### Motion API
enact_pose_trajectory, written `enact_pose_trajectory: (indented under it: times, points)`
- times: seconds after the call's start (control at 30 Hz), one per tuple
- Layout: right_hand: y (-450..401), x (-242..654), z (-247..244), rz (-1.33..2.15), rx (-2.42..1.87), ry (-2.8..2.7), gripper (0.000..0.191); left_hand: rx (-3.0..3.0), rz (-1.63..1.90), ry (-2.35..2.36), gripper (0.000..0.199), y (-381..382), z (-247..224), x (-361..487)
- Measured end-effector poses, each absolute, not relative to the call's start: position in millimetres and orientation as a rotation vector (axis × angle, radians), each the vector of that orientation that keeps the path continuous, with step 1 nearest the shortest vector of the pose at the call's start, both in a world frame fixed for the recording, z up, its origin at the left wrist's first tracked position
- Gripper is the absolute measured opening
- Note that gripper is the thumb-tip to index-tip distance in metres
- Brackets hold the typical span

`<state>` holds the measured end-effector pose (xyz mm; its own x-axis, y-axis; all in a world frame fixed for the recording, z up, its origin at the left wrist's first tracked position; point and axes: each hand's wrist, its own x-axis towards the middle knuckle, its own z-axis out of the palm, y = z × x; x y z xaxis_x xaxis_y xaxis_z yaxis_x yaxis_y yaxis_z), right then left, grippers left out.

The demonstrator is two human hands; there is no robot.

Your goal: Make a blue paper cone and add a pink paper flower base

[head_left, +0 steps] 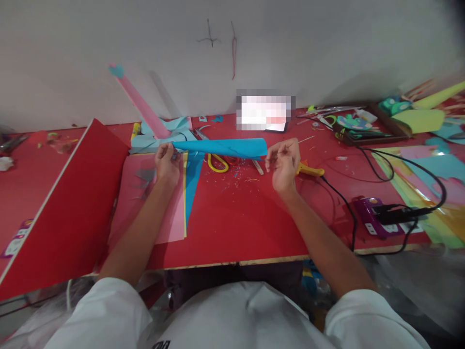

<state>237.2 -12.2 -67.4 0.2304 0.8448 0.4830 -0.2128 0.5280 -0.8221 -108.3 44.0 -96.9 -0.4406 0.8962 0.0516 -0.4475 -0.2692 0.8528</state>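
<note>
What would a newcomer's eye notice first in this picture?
The rolled blue paper in the centre, its narrow end in the left hand and its wide end close to the right hand. Next, behind the left hand, a pink paper roll with a blue tip rises at a slant before the grey wall.

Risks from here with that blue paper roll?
1. The blue paper roll might loosen or spring open: the left hand pinches its narrow end, while the right hand is by the wide end, contact unclear.
2. The right hand could bump the yellow corded tool close beside it; if that's a hot glue gun, a burn is possible.
3. Its black cord might snag the right forearm.
</note>
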Motion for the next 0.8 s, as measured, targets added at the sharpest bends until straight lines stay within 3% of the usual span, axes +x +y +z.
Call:
enact_pose_trajectory:
  times: [0.5, 0.8]
  points:
    - [-15.1, 236.4, -60.1, 0.941, -0.679, -1.052, 0.032, 0.670, 1.872, 0.966, 0.023, 47.7, -100.4, -110.1]
    - [-13.9, 235.1, -62.0, 0.918, -0.720, -1.078, 0.044, 0.722, 1.856, 0.995, 0.029, 47.2, -101.7, -111.7]
